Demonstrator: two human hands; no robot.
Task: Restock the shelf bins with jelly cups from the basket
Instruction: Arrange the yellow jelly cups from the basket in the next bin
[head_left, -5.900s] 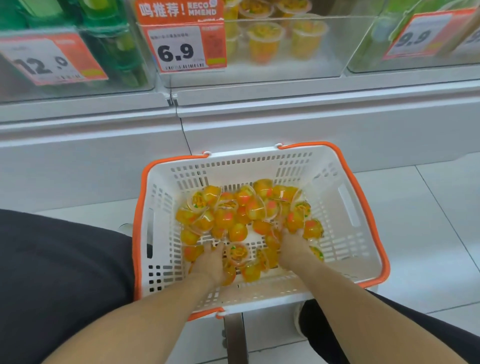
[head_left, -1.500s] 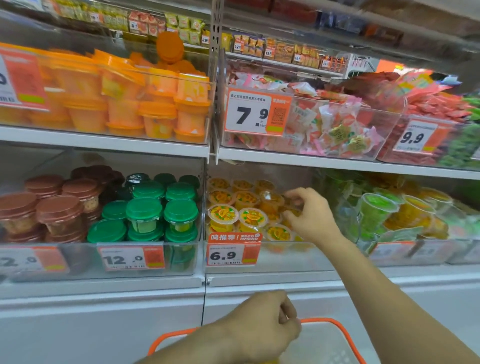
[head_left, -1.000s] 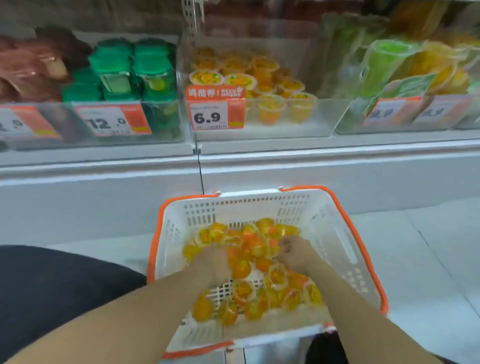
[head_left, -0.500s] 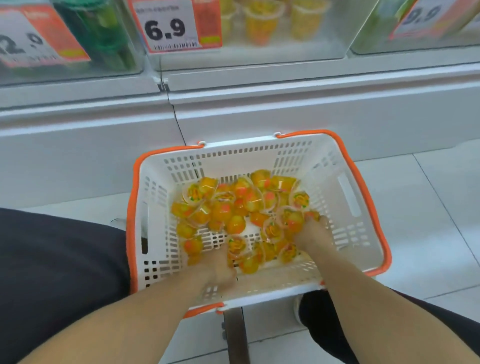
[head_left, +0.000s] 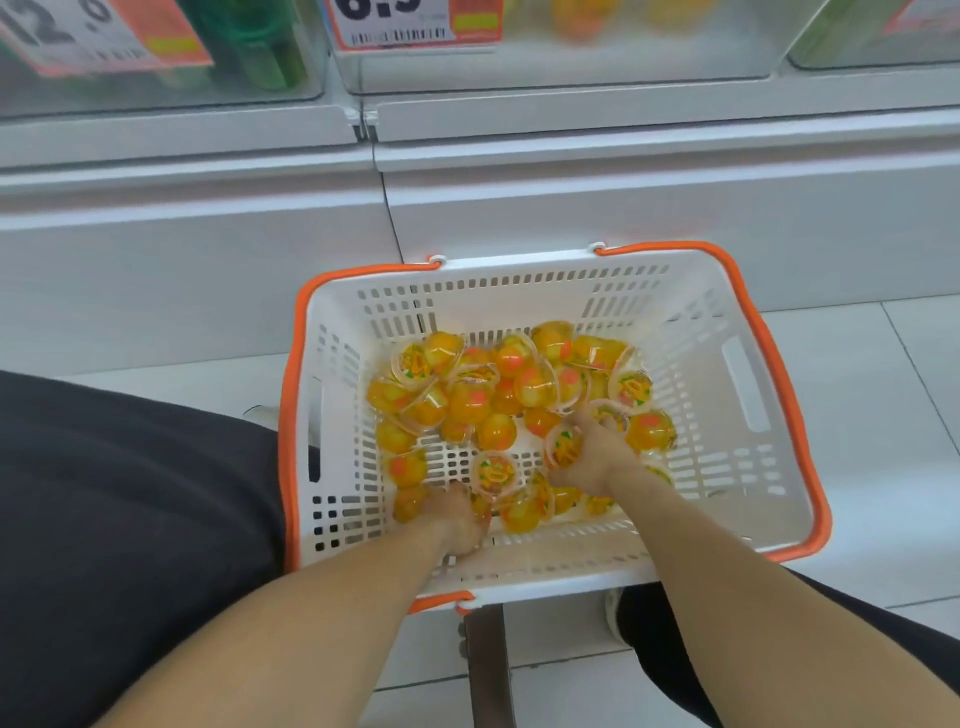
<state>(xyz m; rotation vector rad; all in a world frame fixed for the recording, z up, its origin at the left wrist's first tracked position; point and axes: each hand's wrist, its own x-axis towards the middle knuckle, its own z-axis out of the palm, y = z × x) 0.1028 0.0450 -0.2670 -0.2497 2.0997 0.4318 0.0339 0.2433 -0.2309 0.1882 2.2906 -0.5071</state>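
A white basket (head_left: 717, 395) with an orange rim stands on the floor in front of the shelf. Several small orange jelly cups (head_left: 488, 395) lie loose in its bottom. My right hand (head_left: 592, 452) is down among them, its fingers curled round a jelly cup (head_left: 563, 448) with a printed lid. My left hand (head_left: 457, 514) is at the near side of the pile, fingers curled down into the cups; its hold is hidden. The clear shelf bin (head_left: 571, 62) with the 6.9 price tag (head_left: 415, 23) sits at the top, holding blurred orange cups.
Another clear bin with green-lidded cups (head_left: 249, 47) and a 12.0 tag sits at top left, a third bin (head_left: 878, 36) at top right. White shelf base (head_left: 519, 208) runs behind the basket. My dark-clothed knees flank the basket on the tiled floor (head_left: 883, 364).
The view has tilted lower. My right hand has closed round a cup near the pile's right side. My left hand stays at the near edge of the pile.
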